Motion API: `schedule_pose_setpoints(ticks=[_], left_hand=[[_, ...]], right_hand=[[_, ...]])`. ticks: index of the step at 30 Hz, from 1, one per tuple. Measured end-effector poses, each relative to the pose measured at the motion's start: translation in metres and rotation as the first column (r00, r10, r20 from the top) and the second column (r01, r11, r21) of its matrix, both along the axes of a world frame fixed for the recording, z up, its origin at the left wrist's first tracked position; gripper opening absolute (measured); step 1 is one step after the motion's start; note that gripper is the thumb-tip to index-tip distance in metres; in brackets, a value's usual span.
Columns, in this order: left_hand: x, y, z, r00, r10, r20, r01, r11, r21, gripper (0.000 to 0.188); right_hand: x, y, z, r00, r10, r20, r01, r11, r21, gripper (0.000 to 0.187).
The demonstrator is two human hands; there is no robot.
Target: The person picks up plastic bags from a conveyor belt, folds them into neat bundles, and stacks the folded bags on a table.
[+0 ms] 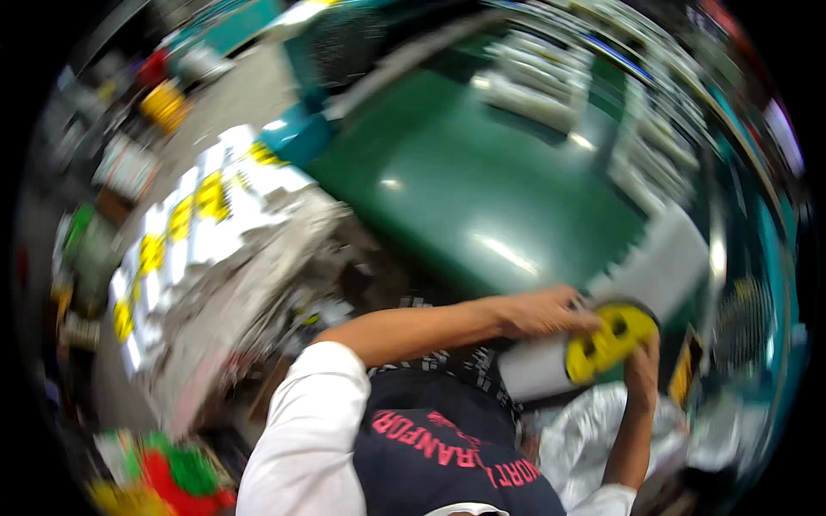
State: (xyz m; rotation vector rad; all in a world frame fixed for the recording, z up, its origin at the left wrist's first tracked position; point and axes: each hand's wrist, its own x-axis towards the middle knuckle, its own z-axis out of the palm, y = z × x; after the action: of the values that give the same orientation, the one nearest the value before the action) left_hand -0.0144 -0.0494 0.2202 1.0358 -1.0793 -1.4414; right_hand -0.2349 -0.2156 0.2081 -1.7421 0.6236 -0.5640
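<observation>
At far left, a blurred white bucket (127, 165) and a yellow container (165, 106) stand on a grey floor (258, 90). Nearer, glossy white packs (198, 211) with yellow-and-black bands lie side by side on a pale, rough-edged stack (249, 301). A smooth dark green belt (447, 181), catching streaks of light, fills the middle; ridged, shiny white bundles (538, 77) sit at its far end. The left hand (551, 311) has bent fingers on a yellow band (609, 341); whether it grips is unclear. This wraps a long, flat, matte white pack (667, 254), slanting before the person at the belt's near right. Below lies crinkled, translucent plastic sheeting (594, 434). The right hand (642, 357) curls around the pack's banded edge, gripping it. Teal machine housing (783, 301) curves along the right.
</observation>
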Motion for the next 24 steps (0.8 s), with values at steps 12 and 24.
schedule_pose_setpoints(ticks=[12, 24], left_hand=[[0.123, 0.259, 0.018, 0.671, 0.438, 0.599, -0.592, 0.802, 0.077, 0.047], [0.337, 0.621, 0.013, -0.386, -0.439, 0.811, -0.854, -0.162, -0.494, 0.054]], right_hand=[[0.150, 0.110, 0.075, 0.398, 0.913, -0.087, -0.917, 0.395, -0.053, 0.056], [0.210, -0.170, -0.051, 0.837, -0.455, -0.304, -0.101, 0.417, -0.903, 0.084]])
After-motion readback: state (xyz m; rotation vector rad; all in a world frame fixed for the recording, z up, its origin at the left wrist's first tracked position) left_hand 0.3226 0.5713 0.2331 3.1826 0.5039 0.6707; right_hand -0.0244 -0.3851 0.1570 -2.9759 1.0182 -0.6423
